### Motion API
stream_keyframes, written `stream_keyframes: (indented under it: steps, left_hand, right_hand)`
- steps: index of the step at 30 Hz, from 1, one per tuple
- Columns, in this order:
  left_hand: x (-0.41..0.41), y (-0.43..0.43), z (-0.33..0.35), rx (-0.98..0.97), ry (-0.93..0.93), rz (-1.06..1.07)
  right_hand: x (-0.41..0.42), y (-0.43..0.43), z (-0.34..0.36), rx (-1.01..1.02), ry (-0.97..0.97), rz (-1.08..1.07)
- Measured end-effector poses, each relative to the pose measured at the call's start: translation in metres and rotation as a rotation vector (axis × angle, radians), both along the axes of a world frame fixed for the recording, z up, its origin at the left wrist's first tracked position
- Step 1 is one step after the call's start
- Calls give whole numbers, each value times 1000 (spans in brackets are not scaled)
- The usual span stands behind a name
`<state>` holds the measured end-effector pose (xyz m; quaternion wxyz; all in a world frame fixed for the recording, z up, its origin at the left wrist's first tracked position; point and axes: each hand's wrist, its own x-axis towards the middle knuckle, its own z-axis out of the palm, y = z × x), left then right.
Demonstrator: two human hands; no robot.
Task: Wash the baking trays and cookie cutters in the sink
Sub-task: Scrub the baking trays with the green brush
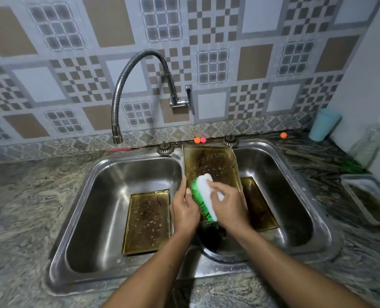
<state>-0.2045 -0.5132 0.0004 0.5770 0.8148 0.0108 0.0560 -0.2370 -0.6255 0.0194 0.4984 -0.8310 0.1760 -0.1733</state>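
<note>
**A:** What carries everything?

**B:** A mottled stone desk (pixel 24 207) against a wall of patterned tiles (pixel 255 16). A steel double sink (pixel 58 247) is sunk into the desk. A flexible tap (pixel 120 90) arches off the wall, and its spout ends near the sink's back left corner.

**A:** And what is in the basins?

**B:** A browned flat tray (pixel 148 221) lies on the floor of the left basin, speckled with droplets. A second tray (pixel 260 210) lies in the right basin, partly hidden. The propped tray (pixel 209 161) leans tilted over the divider, with its top edge at the sink's back rim.

**A:** And the hands?

**B:** The left hand (pixel 183 212) grips the propped tray's left edge, thumb in front. The right hand (pixel 229 207) has its fingers (pixel 215 186) curled over the white back of a scrubbing brush (pixel 203 192), with the green bristles against that tray.

**A:** Anything at the desk's right edge?

**B:** A foil-edged tray (pixel 371 201) sits there. Behind it stands a clear bottle (pixel 371 145), and a teal cup (pixel 324 124) is in the back corner.
</note>
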Motion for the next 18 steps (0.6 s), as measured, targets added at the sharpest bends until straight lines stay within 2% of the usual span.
stream_keyframes:
  steps: [3,7,9,11,14,16,18]
  left_hand:
    - [-4,6,-4,-31,13,15]
    - [1,4,-5,28,-4,7]
    - [-3,9,-6,13,9,18]
    - [-2,14,-8,-8,22,24]
    - [10,17,-16,-96,48,22]
    - [15,15,-16,-144,96,-3]
    - [17,10,-14,-199,146,-35]
  right_hand:
    - [1,-33,-9,32,132,-182]
    - [-12,4,-8,3,19,32]
    - [-8,-13,-13,8,58,-41]
    - [-1,-49,-15,134,57,-183]
    - [13,-96,-1,340,-61,-378]
    - [19,-123,7,368,-17,-437]
    - [23,-142,10,451,122,-393]
